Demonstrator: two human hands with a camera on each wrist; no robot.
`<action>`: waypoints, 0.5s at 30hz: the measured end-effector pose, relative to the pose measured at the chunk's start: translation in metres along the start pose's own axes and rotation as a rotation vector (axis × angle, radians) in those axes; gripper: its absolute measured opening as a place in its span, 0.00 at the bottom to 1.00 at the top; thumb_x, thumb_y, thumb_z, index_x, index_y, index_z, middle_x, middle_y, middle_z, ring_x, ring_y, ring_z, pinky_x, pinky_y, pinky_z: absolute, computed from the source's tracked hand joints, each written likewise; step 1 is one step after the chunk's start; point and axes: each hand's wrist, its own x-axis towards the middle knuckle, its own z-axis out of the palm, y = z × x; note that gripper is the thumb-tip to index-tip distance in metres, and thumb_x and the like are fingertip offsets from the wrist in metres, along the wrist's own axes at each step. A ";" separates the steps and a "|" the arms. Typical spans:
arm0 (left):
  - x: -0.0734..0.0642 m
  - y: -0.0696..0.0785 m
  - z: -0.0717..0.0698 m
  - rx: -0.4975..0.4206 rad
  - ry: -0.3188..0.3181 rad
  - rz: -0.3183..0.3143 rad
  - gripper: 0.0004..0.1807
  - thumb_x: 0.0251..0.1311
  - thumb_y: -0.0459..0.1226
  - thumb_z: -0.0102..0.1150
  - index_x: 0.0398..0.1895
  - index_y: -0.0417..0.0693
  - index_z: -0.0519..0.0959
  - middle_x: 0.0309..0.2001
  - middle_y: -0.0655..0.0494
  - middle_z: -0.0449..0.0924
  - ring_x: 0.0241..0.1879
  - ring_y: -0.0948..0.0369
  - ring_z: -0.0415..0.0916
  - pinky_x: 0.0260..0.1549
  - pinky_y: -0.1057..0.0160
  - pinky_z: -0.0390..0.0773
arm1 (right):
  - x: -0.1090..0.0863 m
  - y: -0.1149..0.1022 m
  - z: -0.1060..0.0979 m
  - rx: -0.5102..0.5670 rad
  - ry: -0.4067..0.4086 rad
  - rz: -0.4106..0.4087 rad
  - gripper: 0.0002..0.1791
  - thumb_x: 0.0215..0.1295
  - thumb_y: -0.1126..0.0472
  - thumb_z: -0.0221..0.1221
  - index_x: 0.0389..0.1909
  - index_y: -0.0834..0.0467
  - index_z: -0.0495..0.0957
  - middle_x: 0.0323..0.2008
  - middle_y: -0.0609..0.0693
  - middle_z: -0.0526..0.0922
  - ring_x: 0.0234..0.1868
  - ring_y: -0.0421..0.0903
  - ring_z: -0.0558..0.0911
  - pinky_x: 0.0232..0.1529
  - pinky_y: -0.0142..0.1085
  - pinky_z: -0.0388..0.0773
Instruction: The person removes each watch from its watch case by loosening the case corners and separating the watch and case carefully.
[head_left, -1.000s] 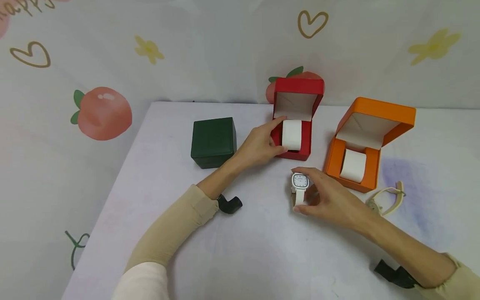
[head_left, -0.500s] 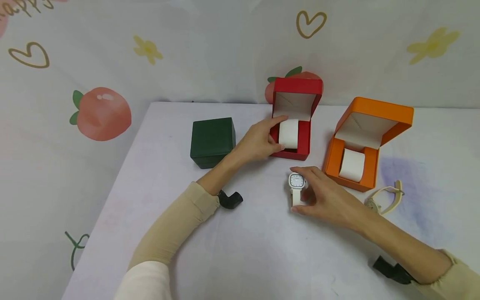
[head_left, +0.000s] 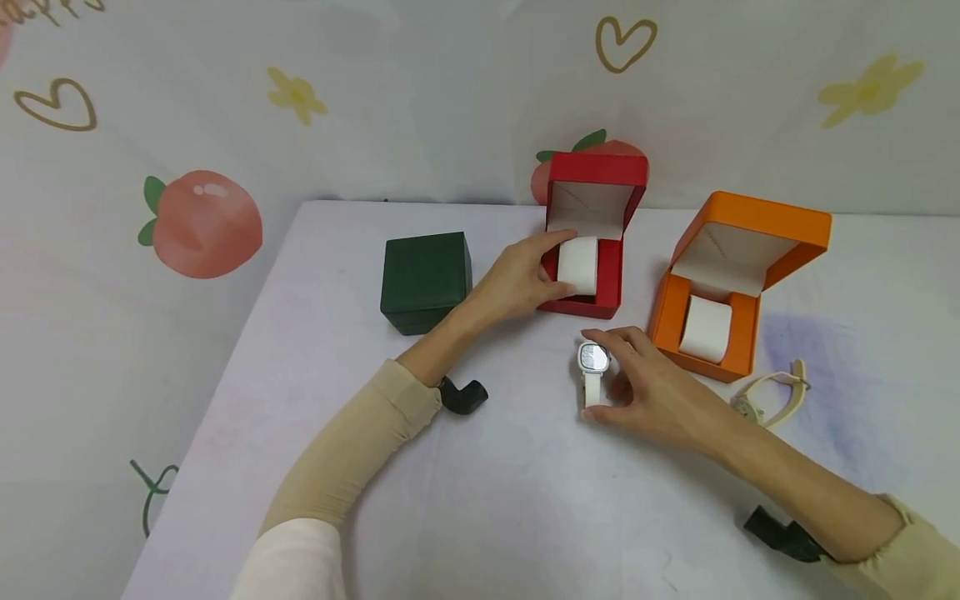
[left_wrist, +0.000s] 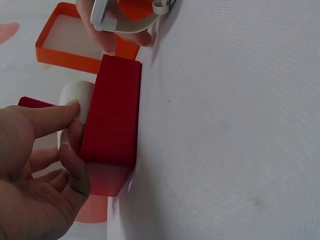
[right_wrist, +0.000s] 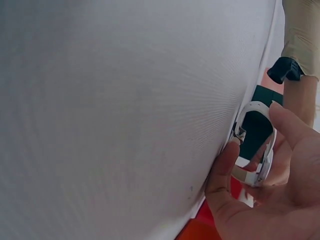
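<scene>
In the head view my left hand is at the open red watch box. Its thumb and fingers pinch the white cushion seated in that box, as the left wrist view also shows at the cushion. My right hand holds a white watch in front of the red box, dial facing up. The right wrist view shows the white strap closed in a loop, with the thumb and fingers around it.
A closed green box stands at the left. At the right an open orange watch box has its own white cushion. A cream-strapped watch lies beside it, near my right forearm. A patterned cloth wall rises behind the table.
The white cushion and my left hand have shifted slightly left at the red box. My right hand has moved the white watch a little left, and its dial now catches the light.
</scene>
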 end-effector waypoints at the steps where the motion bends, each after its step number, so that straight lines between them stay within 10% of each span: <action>1: 0.000 0.000 0.000 0.001 0.000 0.007 0.38 0.57 0.35 0.71 0.71 0.45 0.67 0.47 0.50 0.76 0.29 0.61 0.76 0.28 0.69 0.79 | 0.000 0.000 0.000 0.000 0.002 -0.004 0.49 0.50 0.49 0.76 0.72 0.51 0.63 0.56 0.56 0.70 0.36 0.40 0.77 0.35 0.30 0.81; 15: 0.007 0.004 -0.004 0.080 -0.049 0.019 0.39 0.60 0.38 0.69 0.73 0.42 0.65 0.66 0.46 0.68 0.35 0.61 0.76 0.37 0.71 0.77 | 0.003 0.000 -0.001 -0.024 -0.001 0.027 0.50 0.50 0.50 0.76 0.73 0.56 0.63 0.45 0.54 0.70 0.32 0.40 0.75 0.29 0.29 0.77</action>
